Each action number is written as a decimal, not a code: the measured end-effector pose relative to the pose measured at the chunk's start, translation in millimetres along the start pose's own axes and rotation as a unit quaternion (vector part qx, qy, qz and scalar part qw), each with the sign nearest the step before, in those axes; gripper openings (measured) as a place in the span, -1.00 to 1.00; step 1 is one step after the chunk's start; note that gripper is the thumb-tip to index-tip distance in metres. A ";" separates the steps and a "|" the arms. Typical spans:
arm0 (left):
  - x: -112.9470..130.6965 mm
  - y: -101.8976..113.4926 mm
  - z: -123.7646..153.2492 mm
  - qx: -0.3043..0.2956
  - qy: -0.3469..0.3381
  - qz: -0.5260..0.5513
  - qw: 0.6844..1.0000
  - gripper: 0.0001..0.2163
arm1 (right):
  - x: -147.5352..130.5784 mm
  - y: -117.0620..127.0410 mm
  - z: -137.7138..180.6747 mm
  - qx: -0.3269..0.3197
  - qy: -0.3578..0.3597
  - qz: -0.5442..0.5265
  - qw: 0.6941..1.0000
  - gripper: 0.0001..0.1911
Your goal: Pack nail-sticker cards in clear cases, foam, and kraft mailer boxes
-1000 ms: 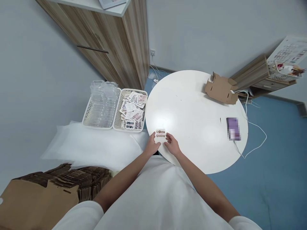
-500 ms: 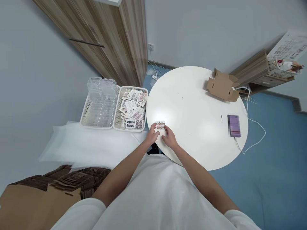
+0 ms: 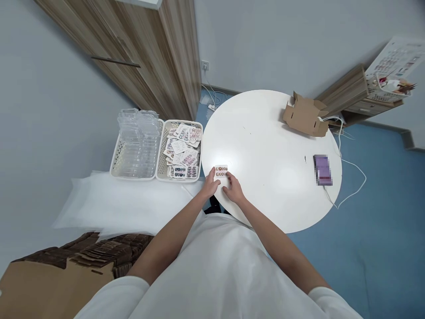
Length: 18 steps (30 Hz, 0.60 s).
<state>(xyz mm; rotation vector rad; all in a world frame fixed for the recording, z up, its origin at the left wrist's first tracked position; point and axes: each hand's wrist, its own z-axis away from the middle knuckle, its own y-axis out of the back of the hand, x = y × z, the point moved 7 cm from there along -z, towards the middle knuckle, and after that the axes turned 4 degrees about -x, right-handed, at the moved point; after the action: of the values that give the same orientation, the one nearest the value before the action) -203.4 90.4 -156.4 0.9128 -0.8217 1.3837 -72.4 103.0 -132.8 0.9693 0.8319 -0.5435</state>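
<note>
A small white card of press-on nails (image 3: 221, 171), with two rows of shiny brownish-pink nails, is at the near left part of the white round table (image 3: 265, 133). My left hand (image 3: 210, 184) has its fingers at the card's left edge. On the right edge rest the fingers of my right hand (image 3: 234, 189), so the card is held between both hands. Both thumbs point inward, below the card. Whether the card touches the tabletop, I cannot tell.
Left of the table stand a white basket (image 3: 160, 172) of similar nail cards and another with stacked clear plastic boxes (image 3: 139, 141). White foam sheets (image 3: 122, 201) lie nearer me, above brown cardboard (image 3: 59, 288). An unfolded carton (image 3: 303, 116) and a blurred purple device (image 3: 322, 170) sit on the table's right.
The view has shifted slightly. My hands keep the nail card between them, and the card's far edge appears a little higher in the view.
</note>
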 end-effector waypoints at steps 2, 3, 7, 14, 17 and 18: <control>-0.7 -0.8 -0.1 -0.009 0.001 -0.001 1.000 -0.34 | -1.3 -0.7 0.4 0.000 0.013 0.003 1.000 -0.27; -1.1 -1.2 0.0 -0.013 0.003 -0.001 1.000 -0.34 | -1.7 -0.9 0.7 0.000 0.019 0.004 1.000 -0.27; -2.1 -2.1 1.3 -0.026 0.008 0.001 1.000 -0.33 | -0.9 -1.5 2.2 0.001 0.027 -0.001 1.000 -0.27; -0.1 -1.4 4.2 -0.030 0.002 0.013 0.999 -0.31 | 1.0 -0.6 5.5 0.002 0.016 -0.029 0.999 -0.26; 3.5 -0.5 5.1 -0.024 0.001 0.020 1.000 -0.32 | -0.1 1.2 5.4 -0.014 0.012 -0.045 0.999 -0.24; 4.8 -0.1 5.5 -0.019 0.002 0.021 1.000 -0.31 | -0.6 2.0 5.5 -0.022 0.011 -0.051 0.998 -0.23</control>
<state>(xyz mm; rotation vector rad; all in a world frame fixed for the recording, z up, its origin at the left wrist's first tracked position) -202.9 87.6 -149.7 0.8664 -0.8659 1.4020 -69.3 99.2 -129.6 0.8972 0.9122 -0.6006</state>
